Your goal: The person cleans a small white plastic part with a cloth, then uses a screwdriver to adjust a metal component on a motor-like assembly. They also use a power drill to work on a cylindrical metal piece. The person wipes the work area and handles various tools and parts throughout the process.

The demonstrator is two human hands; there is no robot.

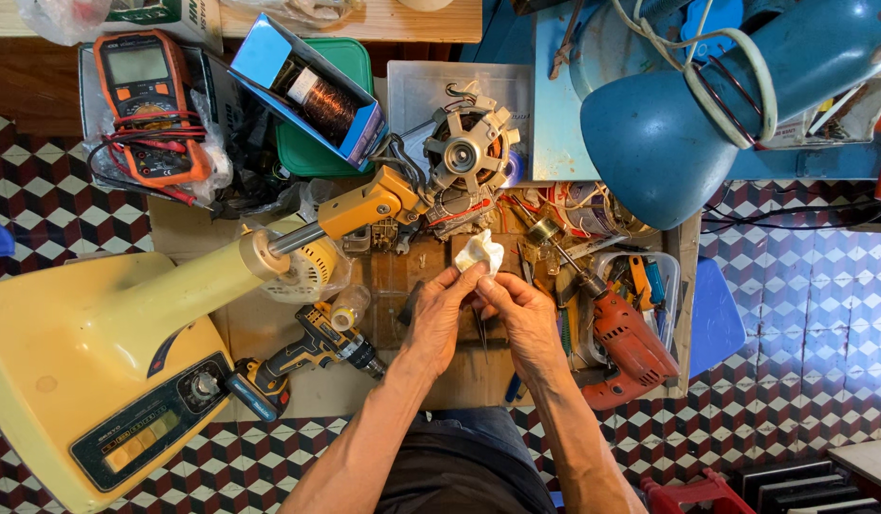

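Observation:
My left hand [439, 319] and my right hand [526, 319] meet over a low wooden work board [393, 286]. Together their fingertips pinch a crumpled white piece of tissue or cloth [480, 252], held just above the board. Just beyond the cloth sits a bare fan motor [467, 152] with a grey finned housing and copper windings, fixed to a yellow neck joint [369, 205]. That joint belongs to the pale yellow fan stand [107, 366] lying at my left. What the cloth wraps, if anything, is hidden.
A cordless drill [312, 352] lies left of my left hand, a red corded drill [631, 343] right of my right hand. An orange multimeter [150, 105], a blue box with a copper wire spool [312, 90] and a blue fan body [707, 105] crowd the back. Checkered floor tiles [802, 314] surround everything.

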